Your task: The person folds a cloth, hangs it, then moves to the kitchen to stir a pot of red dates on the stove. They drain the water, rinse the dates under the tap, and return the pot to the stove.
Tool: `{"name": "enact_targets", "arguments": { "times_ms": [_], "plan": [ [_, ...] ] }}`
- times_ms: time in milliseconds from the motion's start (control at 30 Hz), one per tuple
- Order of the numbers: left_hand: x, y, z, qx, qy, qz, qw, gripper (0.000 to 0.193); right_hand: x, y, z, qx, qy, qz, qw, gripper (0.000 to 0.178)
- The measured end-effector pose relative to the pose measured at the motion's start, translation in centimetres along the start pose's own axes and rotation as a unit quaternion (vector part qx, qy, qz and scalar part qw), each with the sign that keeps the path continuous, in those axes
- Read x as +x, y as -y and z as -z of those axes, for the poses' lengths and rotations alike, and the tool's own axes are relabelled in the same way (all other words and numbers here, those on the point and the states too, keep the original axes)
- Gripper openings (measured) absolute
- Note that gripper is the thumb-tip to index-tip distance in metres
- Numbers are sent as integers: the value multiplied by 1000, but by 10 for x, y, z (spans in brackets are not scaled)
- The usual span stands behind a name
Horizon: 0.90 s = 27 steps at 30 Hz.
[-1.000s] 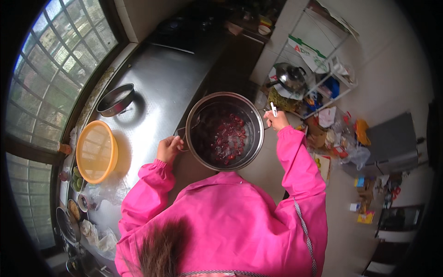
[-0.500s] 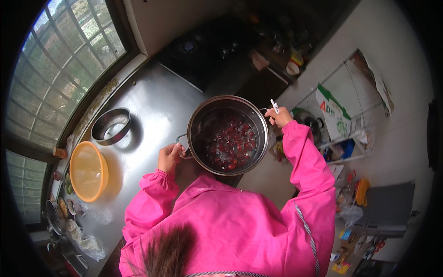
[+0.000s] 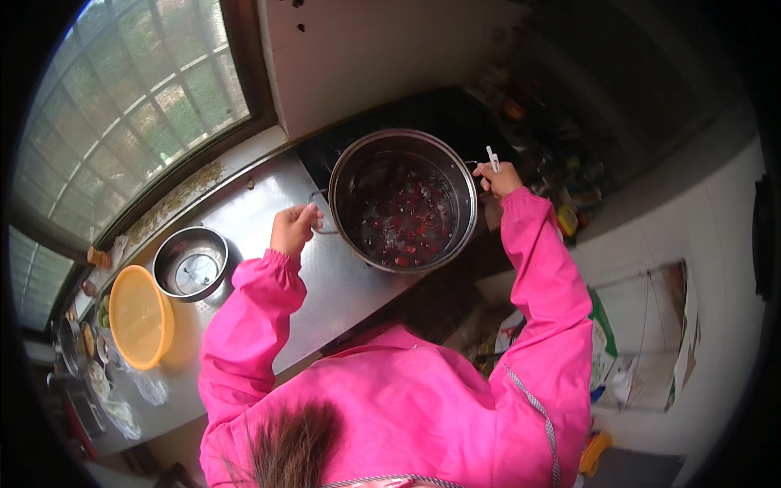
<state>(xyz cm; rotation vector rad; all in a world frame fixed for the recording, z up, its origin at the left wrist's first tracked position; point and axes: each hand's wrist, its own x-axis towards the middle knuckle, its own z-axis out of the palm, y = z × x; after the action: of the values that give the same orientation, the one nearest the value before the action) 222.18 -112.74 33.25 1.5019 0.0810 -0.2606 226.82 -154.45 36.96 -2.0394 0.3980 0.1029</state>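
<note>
A large metal pot (image 3: 346,236) with two wire side handles is held in front of me, over the stove end of the counter. Dark red pieces float in the liquid inside it. My left hand (image 3: 294,228) is closed around the handle on the pot's left. On the opposite side, my right hand (image 3: 499,178) grips the other handle. A slim white stick-like object (image 3: 492,158) stands up from between the right fingers; what it is I cannot make out. Whether the pot's base touches the stove is hidden.
The steel counter (image 3: 281,325) runs along the barred window. On it, to the left, stand a metal basin (image 3: 191,264) and an orange plastic bowl (image 3: 142,317), with plastic bags (image 3: 146,382) nearer. A black stove (image 3: 313,159) lies beyond the pot; dim bottles crowd the far right.
My body and view have turned and moved toward the stove, carrying the pot from the counter's edge to over the stove area. Both hands keep hold of its handles.
</note>
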Motion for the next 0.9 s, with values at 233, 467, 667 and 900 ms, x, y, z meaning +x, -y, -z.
{"name": "enact_targets", "arguments": {
  "times_ms": [233,467,667,900],
  "plan": [
    [93,-20,-8,59,-114,-21,991,29,163,49,-17,-22,85,54,995,24],
    [122,-25,-6,62,-173,10,983,31,238,63,-43,-40,145,91,984,26],
    [131,-24,-7,39,-189,35,981,28,267,63,-53,-55,180,88,978,27],
    [129,-23,-17,39,-208,43,976,30,275,59,-50,-53,205,75,974,27]
  ]
}}
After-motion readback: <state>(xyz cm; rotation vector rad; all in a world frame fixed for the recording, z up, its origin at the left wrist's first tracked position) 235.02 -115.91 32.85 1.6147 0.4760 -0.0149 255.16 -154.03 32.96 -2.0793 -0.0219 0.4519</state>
